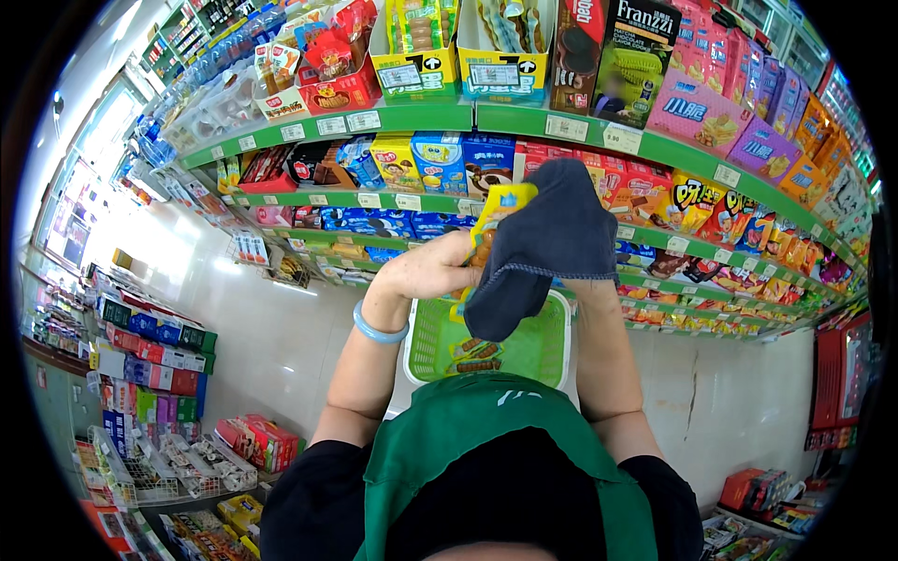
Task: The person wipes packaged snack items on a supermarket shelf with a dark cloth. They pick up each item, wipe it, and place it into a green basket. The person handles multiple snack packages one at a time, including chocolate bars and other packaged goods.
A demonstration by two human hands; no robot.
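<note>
My left hand (438, 266) grips a yellow snack packet (484, 238) with brown pieces showing through it, held upright before the shelves. A dark grey cloth (547, 238) is draped over my right hand (588, 286), whose fingers it hides; the cloth lies against the packet's right side. Below both hands is a green plastic basket (568, 329) with a white rim, holding several similar yellow-and-brown packets (475, 356).
Curved green-edged shelves (421, 116) filled with boxed and bagged snacks stand ahead. Open yellow display boxes (410, 70) are on the top shelf. Stacked boxes (154, 350) and wire baskets (147, 484) are at the left, a red-framed unit (838, 379) at the right.
</note>
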